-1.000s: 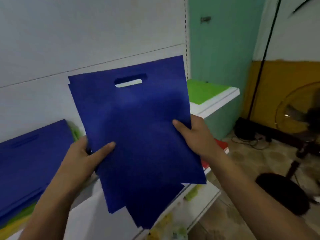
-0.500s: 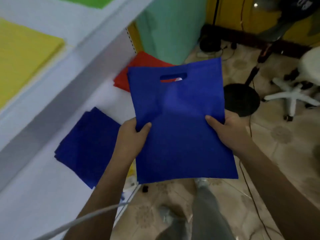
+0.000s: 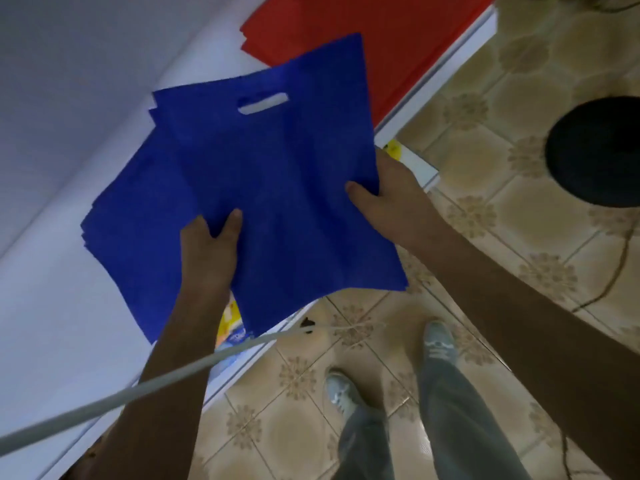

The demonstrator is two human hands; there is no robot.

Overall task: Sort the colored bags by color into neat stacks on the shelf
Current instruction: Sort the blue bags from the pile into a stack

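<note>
Two hands on one blue bag (image 3: 287,188), hovering just over the blue stack (image 3: 138,216) on the shelf (image 3: 52,306).
Left hand (image 3: 207,251) and right hand (image 3: 391,199) each pinch a side edge, thumbs on top; I reckon squaring its corners to the stack beyond my left hand, clear of the red stack (image 3: 374,36), lands it neatly.

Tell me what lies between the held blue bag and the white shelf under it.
In the head view, a fanned stack of blue bags lies on the white shelf, directly under the held blue bag.
</note>
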